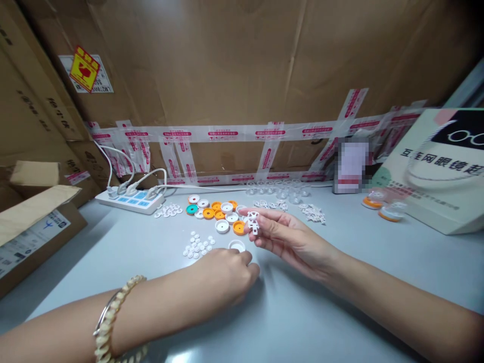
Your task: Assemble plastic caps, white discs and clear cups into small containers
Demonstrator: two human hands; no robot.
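Note:
My right hand [282,233] is raised a little above the grey table [302,312], its fingers pinched on a small white plastic piece [253,222]. My left hand [227,275] rests on the table with fingers curled, its fingertips beside a white round cap [237,245]; whether it holds anything is hidden. A beaded bracelet [113,322] is on my left wrist. Just beyond the hands lie orange, white and teal round caps [215,212] and a scatter of tiny white discs [197,245].
A white power strip [130,200] with plugged cables lies at the back left. Clear domes [280,190] and white plastic pieces [312,213] sit near the cardboard wall. An open carton [30,227] stands left; a printed box [434,171] right, with assembled orange-based pieces [389,213] beside it.

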